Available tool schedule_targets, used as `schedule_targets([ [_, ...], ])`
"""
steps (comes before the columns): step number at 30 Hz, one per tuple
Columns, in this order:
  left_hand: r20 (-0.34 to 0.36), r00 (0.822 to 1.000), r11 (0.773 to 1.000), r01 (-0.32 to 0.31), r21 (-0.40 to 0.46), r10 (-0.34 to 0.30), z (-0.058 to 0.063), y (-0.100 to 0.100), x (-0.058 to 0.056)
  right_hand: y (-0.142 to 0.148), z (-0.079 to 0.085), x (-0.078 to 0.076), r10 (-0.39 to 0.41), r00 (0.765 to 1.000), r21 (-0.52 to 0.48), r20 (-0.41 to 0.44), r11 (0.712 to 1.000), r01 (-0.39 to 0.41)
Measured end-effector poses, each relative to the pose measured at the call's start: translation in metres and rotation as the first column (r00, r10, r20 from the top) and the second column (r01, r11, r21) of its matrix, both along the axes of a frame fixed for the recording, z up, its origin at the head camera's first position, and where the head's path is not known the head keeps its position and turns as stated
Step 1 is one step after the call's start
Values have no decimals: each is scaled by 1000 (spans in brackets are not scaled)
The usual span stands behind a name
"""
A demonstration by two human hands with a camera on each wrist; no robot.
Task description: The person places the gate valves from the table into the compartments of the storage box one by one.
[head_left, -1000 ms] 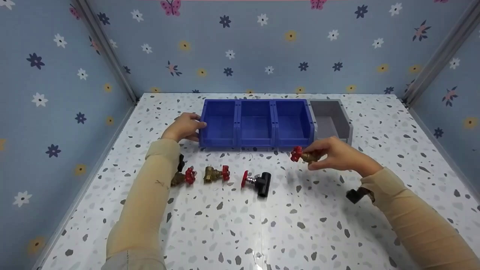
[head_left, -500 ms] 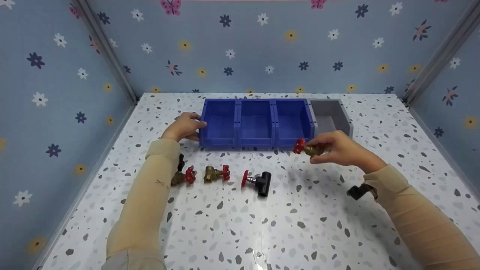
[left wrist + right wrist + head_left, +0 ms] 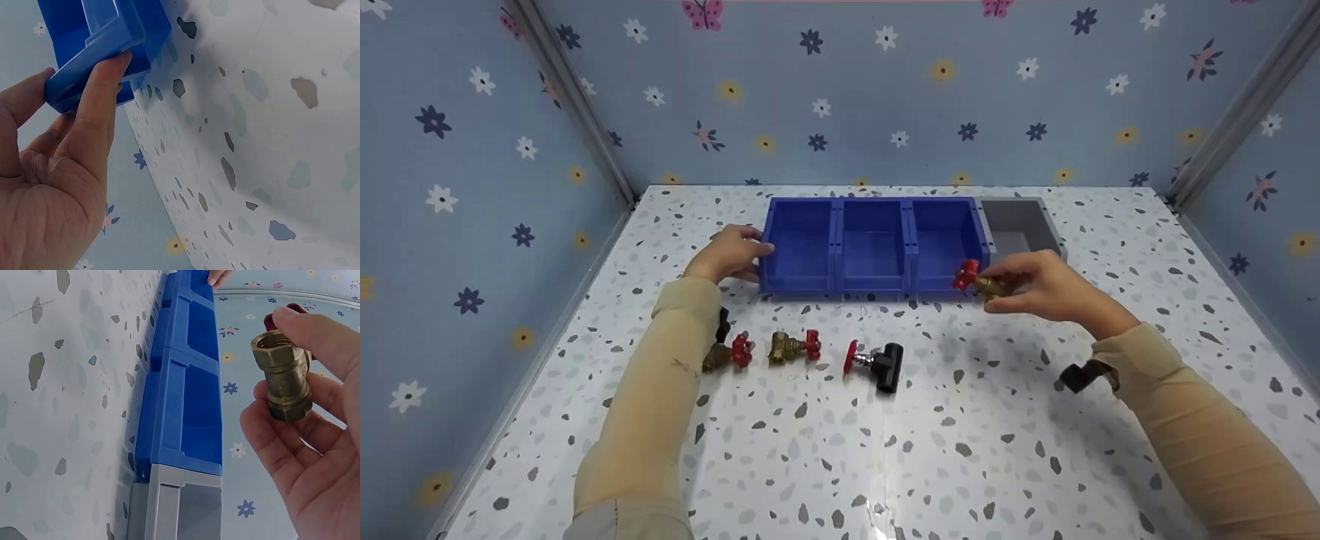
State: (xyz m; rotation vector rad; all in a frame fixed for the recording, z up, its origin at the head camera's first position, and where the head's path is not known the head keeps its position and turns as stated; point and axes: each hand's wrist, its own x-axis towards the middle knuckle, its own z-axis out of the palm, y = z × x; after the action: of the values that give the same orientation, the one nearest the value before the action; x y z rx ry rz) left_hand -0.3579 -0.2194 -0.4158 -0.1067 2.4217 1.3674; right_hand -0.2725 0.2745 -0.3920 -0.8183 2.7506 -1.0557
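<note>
My left hand (image 3: pixel 727 255) pinches the outer side wall of the leftmost blue bin (image 3: pixel 799 284), thumb over its edge; the left wrist view shows the fingers (image 3: pixel 97 104) along the blue plastic. Raised in my right hand (image 3: pixel 1054 289) is a brass valve (image 3: pixel 284 377) with a red handwheel (image 3: pixel 966 274), gripped between thumb and fingers. Its threaded open end shows in the right wrist view. From the head view, this hand overlaps the front of the grey bin (image 3: pixel 1014 215) and the rightmost blue bin's front corner.
Two more brass valves with red wheels, one at the left (image 3: pixel 720 356) partly behind my left forearm and another brass valve (image 3: pixel 785 347), lie on the speckled table (image 3: pixel 810 465). A black tee-shaped valve (image 3: pixel 889 367) with a red wheel lies to their right. Patterned walls enclose the table.
My right hand has moved up and slightly right in the head view, carrying the brass valve toward the grey bin. The left hand stays on the blue bin.
</note>
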Motion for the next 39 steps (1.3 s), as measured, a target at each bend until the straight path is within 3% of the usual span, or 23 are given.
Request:
schedule_targets([
  [11,4,1000,1000,-9,-16,9,-1,0,-3,2,4,-1,-54,996,-94,-64,994,48],
  [21,1,1000,1000,-3,5,3,0,0,0,3,8,-4,-179,983,-158,-31,972,173],
  [31,-2,1000,999,8,39,-8,-2,0,1,3,10,-7,-231,972,-249,-42,945,213],
  [39,-5,1000,1000,-5,28,5,-3,0,-1,5,12,-8,-306,952,-265,-23,920,289],
])
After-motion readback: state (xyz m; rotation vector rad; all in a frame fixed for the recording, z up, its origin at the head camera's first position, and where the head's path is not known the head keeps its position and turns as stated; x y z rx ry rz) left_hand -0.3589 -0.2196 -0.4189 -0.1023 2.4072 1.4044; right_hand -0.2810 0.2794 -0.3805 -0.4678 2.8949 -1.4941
